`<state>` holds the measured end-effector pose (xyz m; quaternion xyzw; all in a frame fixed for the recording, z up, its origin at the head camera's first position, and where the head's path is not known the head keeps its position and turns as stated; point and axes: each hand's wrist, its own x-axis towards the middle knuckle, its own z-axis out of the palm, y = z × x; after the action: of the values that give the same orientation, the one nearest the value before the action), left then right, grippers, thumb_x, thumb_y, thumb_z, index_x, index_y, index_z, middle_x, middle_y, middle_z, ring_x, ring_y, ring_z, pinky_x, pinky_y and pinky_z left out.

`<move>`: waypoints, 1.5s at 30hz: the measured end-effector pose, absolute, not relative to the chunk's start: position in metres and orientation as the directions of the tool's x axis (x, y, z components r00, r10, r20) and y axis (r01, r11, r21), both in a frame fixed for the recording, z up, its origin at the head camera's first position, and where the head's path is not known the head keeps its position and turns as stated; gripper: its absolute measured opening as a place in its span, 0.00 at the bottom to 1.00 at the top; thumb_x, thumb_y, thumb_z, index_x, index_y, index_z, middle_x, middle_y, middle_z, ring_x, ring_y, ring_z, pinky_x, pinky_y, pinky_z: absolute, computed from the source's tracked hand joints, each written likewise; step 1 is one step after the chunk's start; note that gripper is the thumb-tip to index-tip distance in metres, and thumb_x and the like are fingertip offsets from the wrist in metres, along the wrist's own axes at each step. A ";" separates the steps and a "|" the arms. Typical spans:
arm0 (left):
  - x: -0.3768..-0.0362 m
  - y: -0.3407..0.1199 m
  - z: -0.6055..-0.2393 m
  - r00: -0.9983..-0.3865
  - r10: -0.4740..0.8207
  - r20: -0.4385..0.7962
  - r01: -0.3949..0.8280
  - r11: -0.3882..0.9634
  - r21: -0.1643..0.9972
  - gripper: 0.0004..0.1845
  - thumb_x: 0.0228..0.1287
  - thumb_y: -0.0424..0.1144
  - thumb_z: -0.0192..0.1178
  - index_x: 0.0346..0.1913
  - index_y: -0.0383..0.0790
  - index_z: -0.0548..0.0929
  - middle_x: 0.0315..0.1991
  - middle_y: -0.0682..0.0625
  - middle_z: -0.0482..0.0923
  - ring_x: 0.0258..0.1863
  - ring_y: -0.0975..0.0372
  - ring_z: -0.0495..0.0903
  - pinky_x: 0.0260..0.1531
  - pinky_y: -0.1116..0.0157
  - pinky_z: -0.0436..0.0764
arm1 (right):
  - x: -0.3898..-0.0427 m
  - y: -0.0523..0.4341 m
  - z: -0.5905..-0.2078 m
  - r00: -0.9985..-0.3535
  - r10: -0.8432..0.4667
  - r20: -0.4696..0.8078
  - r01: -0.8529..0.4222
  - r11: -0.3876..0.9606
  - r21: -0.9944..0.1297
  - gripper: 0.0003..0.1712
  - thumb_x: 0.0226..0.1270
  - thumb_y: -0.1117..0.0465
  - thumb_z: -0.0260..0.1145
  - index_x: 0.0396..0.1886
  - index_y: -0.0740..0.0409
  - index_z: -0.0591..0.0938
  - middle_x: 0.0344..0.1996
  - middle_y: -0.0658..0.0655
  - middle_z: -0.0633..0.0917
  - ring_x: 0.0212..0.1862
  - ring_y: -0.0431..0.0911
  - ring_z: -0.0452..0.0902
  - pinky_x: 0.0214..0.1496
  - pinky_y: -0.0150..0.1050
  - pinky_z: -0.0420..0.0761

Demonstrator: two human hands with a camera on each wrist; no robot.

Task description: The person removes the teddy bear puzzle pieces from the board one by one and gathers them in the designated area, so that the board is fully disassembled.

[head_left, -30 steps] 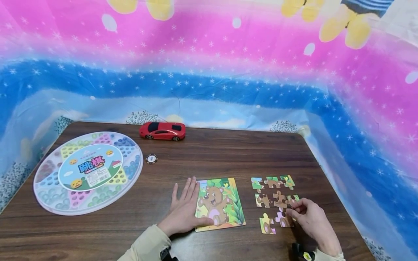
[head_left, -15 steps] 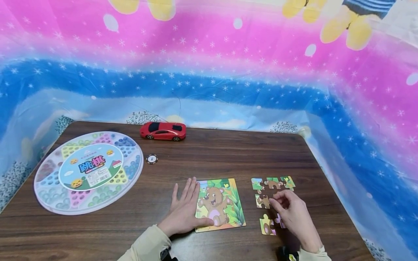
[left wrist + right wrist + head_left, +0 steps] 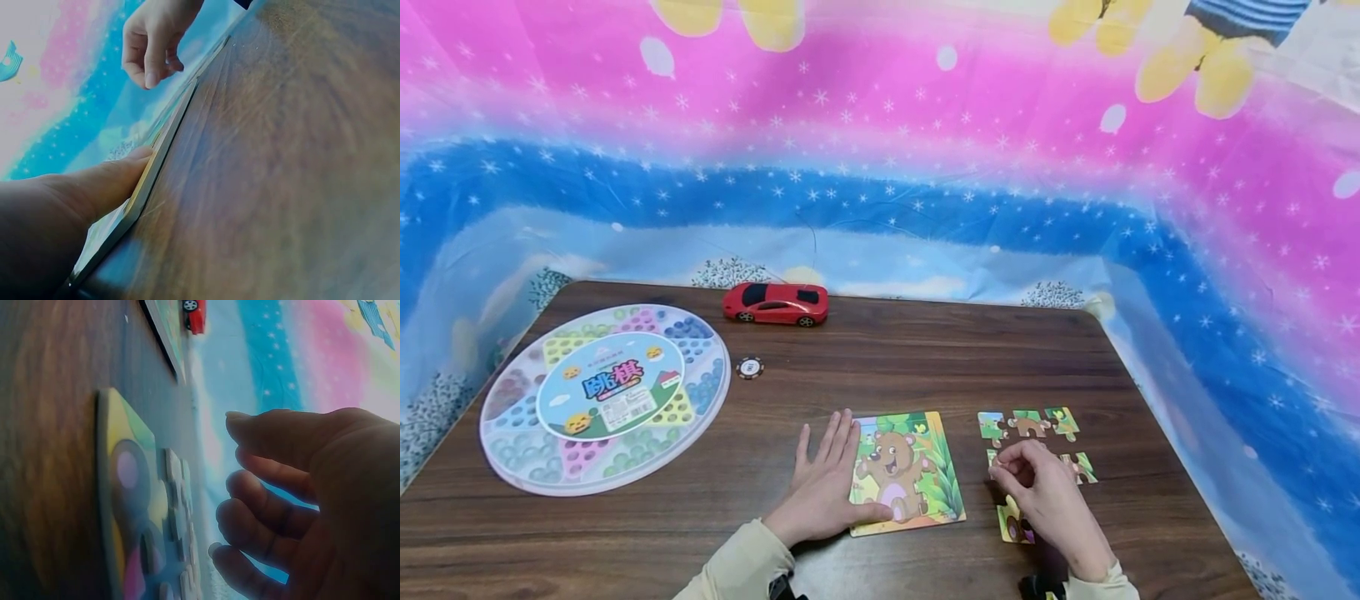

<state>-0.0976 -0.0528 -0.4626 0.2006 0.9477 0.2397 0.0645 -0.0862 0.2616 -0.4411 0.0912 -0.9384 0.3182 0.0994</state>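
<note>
My left hand (image 3: 820, 487) rests along the left side of a square bear puzzle board (image 3: 906, 467), fingers straight, thumb lying on its lower part. In the left wrist view that thumb (image 3: 115, 178) presses the board's edge. My right hand (image 3: 1048, 496) hovers over several loose bear jigsaw pieces (image 3: 1032, 422) right of the board, near the left column. The right wrist view shows its thumb and fingers loosely curved and apart, with nothing between them, beside a jigsaw piece (image 3: 128, 469). The hand hides some middle and lower pieces in the head view.
On the left of the wooden table (image 3: 880, 358) lies a round Chinese checkers set (image 3: 606, 396). Near it are a poker chip (image 3: 749, 367) and, at the back, a red toy car (image 3: 775, 303). A printed cloth (image 3: 880, 183) hangs around the far edges.
My right hand has moved left across the loose pieces, from the right column to the left one, uncovering the right middle piece. My left hand stays in place on the board.
</note>
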 end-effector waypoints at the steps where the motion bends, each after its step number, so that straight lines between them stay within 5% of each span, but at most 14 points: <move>1: -0.097 -0.053 -0.463 -0.911 0.411 -0.025 0.351 0.805 0.478 0.66 0.48 0.77 0.58 0.76 0.30 0.48 0.78 0.38 0.37 0.76 0.49 0.34 0.67 0.40 0.28 | -0.086 0.261 -0.441 -0.966 -0.108 0.235 -0.229 0.780 -0.582 0.09 0.58 0.64 0.74 0.33 0.50 0.81 0.26 0.44 0.77 0.25 0.35 0.71 0.25 0.31 0.74; 29: -0.097 -0.052 -0.465 -0.911 0.412 -0.024 0.359 0.819 0.447 0.65 0.49 0.78 0.54 0.76 0.31 0.49 0.78 0.39 0.36 0.76 0.49 0.33 0.67 0.39 0.28 | -0.088 0.254 -0.446 -0.993 -0.107 0.041 -0.111 0.807 -0.580 0.20 0.50 0.53 0.79 0.43 0.50 0.83 0.31 0.46 0.76 0.30 0.41 0.71 0.31 0.33 0.73; 45: -0.098 -0.052 -0.464 -0.909 0.416 -0.027 0.358 0.812 0.462 0.64 0.50 0.78 0.55 0.76 0.32 0.49 0.78 0.39 0.36 0.76 0.49 0.33 0.67 0.39 0.28 | -0.084 0.232 -0.448 -0.945 -0.293 0.147 -0.328 0.829 -0.454 0.25 0.49 0.43 0.78 0.48 0.41 0.87 0.35 0.41 0.75 0.38 0.38 0.64 0.41 0.40 0.63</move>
<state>-0.0976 -0.0520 -0.4641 0.2039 0.9496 0.2294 0.0633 -0.0843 0.2318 -0.4478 0.1625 -0.9556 0.2433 0.0354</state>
